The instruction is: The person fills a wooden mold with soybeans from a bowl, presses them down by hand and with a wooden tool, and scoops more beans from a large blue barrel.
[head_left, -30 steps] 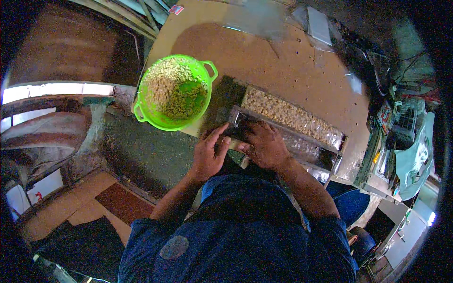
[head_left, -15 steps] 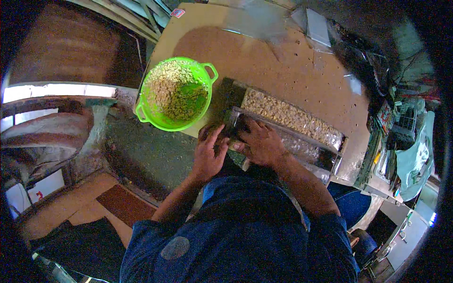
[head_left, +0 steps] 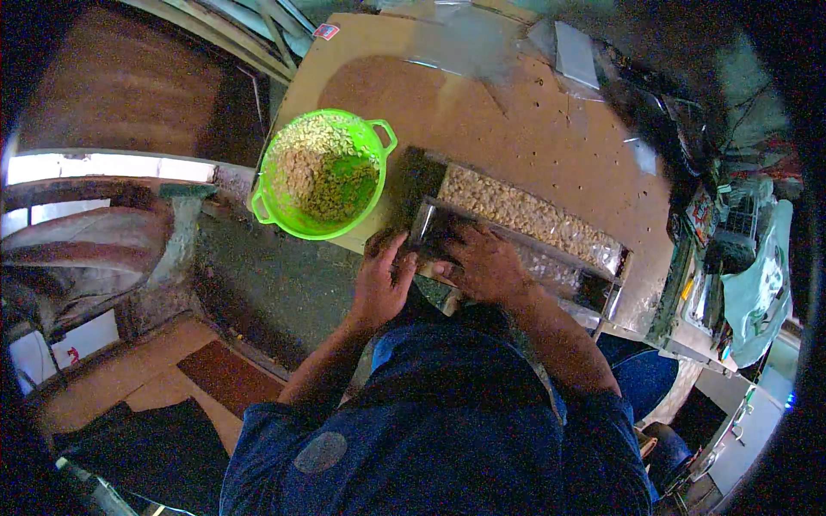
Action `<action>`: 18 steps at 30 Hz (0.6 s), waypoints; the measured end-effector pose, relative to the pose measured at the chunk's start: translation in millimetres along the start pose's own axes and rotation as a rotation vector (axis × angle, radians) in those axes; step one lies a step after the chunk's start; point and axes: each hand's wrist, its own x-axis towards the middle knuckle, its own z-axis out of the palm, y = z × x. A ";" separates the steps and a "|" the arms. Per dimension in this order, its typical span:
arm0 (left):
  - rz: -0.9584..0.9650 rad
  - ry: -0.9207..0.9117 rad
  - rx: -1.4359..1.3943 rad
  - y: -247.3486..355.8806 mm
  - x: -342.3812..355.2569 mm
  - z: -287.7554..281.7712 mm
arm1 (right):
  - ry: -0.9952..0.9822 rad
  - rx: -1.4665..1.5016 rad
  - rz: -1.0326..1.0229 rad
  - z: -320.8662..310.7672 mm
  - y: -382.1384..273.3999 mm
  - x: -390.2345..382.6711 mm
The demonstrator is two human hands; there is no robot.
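- Two bare hands work close together: the left hand point(head_left: 380, 279) has thumb and forefinger apart; the right hand point(head_left: 486, 262) lies over the left end of a long clear tray point(head_left: 555, 273), its grip impossible to tell.
- Just beyond, pale pieces point(head_left: 525, 206) fill a parallel strip.
- Left of these, a green bowl point(head_left: 351, 168) holds more, unmoved since a second ago.
- A red-and-white sticker point(head_left: 326, 32) marks the table's point(head_left: 585, 155) far-left corner.

A brown worktable point(head_left: 516, 129) fills the upper centre — the light dim. A bright white strip point(head_left: 103, 168) glows far left; tan flooring point(head_left: 155, 368) with a dark-red rectangle point(head_left: 231, 378) lies lower left.
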 end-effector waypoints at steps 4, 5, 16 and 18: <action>-0.081 -0.019 -0.061 9.0 0.7 -3.9 | -0.036 -0.032 0.020 -0.6 1.5 -0.9; -0.055 -0.006 -0.028 10.9 1.1 -4.3 | -0.036 -0.051 0.028 1.7 4.1 -2.4; 0.319 -0.023 0.149 67.1 3.5 4.1 | 0.435 0.042 0.085 43.7 46.9 -84.4; 0.412 -0.185 0.109 85.9 15.9 24.0 | 0.408 0.014 0.154 51.1 49.0 -104.6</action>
